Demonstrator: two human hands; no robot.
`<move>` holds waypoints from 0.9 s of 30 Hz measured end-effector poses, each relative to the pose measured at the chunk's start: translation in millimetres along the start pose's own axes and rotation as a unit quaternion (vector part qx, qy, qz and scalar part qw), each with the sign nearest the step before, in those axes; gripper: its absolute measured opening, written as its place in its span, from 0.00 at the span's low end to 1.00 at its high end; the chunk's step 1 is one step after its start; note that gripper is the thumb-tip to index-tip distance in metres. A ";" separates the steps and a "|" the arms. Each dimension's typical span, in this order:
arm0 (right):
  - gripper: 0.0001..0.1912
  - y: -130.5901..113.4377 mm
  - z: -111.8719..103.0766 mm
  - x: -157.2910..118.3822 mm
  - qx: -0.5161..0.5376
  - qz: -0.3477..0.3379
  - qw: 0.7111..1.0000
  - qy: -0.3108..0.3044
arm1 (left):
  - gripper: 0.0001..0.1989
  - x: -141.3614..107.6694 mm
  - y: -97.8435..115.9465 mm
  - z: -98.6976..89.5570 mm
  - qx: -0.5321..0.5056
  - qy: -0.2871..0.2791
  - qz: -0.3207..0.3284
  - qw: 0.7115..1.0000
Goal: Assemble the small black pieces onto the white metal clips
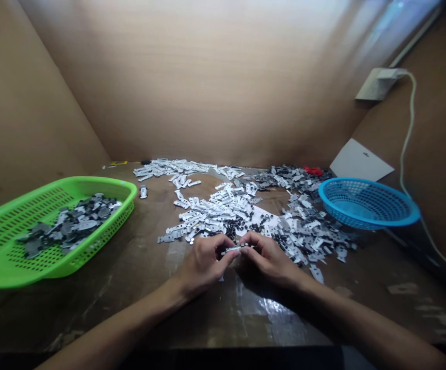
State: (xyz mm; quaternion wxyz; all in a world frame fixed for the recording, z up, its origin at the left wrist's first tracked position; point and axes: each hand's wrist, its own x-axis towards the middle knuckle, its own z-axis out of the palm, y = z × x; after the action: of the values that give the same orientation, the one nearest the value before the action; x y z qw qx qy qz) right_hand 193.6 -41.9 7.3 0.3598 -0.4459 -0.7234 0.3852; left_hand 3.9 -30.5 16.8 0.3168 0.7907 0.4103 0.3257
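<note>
Both of my hands meet at the front of the piles, holding one small flat white part (230, 249) between them. My left hand (209, 257) pinches its left end between thumb and fingers. On its right end, my right hand (267, 257) closes with thumb and index finger. The fingers partly cover this part, so its details cannot be made out. Just beyond the fingertips lies a heap of small black pieces (259, 222). White flat parts (211, 210) with holes are piled behind my left hand, and grey flat parts (303, 231) spread out beyond my right hand.
A green basket (126, 205) at the left contains grey and black assembled-looking pieces. At the right stands a blue round basket (404, 209). A white card (357, 162) leans on the back right wall, near a socket box (373, 85) with a hanging white cable (410, 123).
</note>
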 end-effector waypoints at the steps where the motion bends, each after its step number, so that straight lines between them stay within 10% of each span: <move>1: 0.06 -1.1 0.8 -1.3 -0.011 -0.011 1.000 0.008 | 0.10 -1.6 0.3 1.5 0.009 0.011 0.007 1.000; 27: 0.10 -6.3 0.4 -9.4 -0.026 -0.138 0.982 0.126 | 0.05 -5.7 3.9 -6.2 0.130 0.129 0.233 0.955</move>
State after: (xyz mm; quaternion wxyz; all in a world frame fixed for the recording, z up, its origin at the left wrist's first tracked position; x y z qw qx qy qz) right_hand 194.2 -52.6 10.9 0.4861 -0.3959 -0.7366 0.2538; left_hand -1.8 -35.8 22.0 0.0706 0.8498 0.2910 0.4338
